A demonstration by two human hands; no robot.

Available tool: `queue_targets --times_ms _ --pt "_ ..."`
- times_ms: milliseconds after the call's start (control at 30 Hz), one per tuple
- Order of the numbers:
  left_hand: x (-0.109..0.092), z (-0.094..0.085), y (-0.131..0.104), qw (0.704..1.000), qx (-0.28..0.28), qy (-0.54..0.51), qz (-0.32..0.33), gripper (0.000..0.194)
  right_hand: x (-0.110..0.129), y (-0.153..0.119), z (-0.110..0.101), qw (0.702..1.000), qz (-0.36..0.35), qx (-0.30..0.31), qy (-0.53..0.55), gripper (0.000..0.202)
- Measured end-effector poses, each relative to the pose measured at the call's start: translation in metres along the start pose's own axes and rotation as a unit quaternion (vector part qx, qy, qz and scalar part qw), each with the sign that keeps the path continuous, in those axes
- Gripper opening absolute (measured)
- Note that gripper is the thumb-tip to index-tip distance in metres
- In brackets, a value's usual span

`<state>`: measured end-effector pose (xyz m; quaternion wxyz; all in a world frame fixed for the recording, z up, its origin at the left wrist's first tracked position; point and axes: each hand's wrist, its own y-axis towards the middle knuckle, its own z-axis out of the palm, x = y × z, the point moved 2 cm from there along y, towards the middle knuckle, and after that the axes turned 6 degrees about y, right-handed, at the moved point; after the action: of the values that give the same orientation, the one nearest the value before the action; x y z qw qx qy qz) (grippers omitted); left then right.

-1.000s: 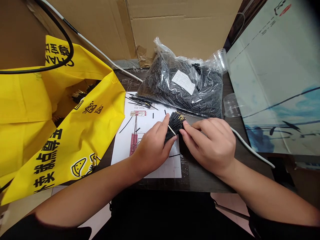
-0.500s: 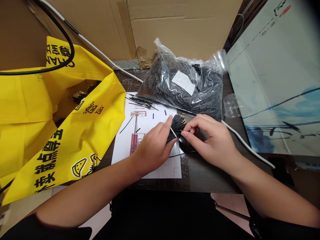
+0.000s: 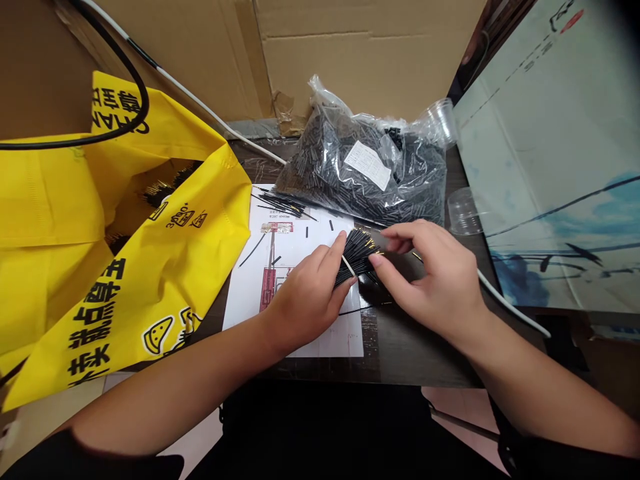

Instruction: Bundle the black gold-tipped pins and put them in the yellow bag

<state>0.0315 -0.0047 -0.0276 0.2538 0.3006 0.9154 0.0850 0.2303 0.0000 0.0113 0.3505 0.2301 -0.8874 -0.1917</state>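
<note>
A bundle of thin black wires [image 3: 357, 252] with gold-coloured tips is gripped in my left hand [image 3: 307, 293], over the printed sheet. A pale band [image 3: 349, 266] runs around the bundle. To its right is my right hand [image 3: 433, 273], thumb and fingers parted, the thumb tip close beside the gold ends. Whether that thumb touches them I cannot tell. Loose black wires [image 3: 285, 203] lie at the top of the paper sheet [image 3: 320, 340], and a few short black pieces [image 3: 307, 232] are scattered on it.
Behind my hands sits a clear plastic bag [image 3: 360, 167] full of short black tubes. Clear plastic cups [image 3: 465, 210] stand and lie at its right. On the left, a yellow bag [image 3: 200, 267] holds more gold-tipped bundles. A white cable [image 3: 515, 307] crosses the dark table [image 3: 400, 360].
My right hand has opened from a pinch at the bundle's tips and shifted slightly right. The left hand keeps its hold on the bundle, nearly unmoved.
</note>
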Motion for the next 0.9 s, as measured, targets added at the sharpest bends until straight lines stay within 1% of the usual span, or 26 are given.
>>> queue_targets --times_ms 100,233,333,500,667,833,900 --pt "-0.001 0.001 -0.001 1.000 -0.003 0.013 -0.003 0.064 0.008 -0.006 0.005 0.992 -0.048 -0.010 -0.117 0.027" --pt "-0.002 0.002 0.000 0.999 -0.011 0.035 0.004 0.064 0.016 -0.008 0.008 0.978 -0.064 -0.025 -0.199 0.037" --pt "-0.003 0.003 0.001 0.998 -0.023 0.057 0.015 0.063 0.020 -0.007 0.009 0.971 -0.076 -0.035 -0.224 0.040" --pt "-0.005 0.004 0.001 0.994 -0.035 0.103 0.025 0.061 0.024 -0.008 0.010 0.961 -0.098 -0.031 -0.257 0.046" --pt "-0.007 0.003 0.001 0.991 -0.039 0.129 0.027 0.061 0.023 -0.008 0.011 0.960 -0.096 -0.043 -0.258 0.050" --pt "-0.009 0.000 0.002 0.988 -0.054 0.143 0.033 0.060 0.023 -0.007 0.011 0.959 -0.094 -0.065 -0.259 0.050" --pt "-0.010 -0.001 0.003 0.986 -0.055 0.155 0.034 0.059 0.025 -0.007 0.011 0.957 -0.083 -0.064 -0.269 0.049"
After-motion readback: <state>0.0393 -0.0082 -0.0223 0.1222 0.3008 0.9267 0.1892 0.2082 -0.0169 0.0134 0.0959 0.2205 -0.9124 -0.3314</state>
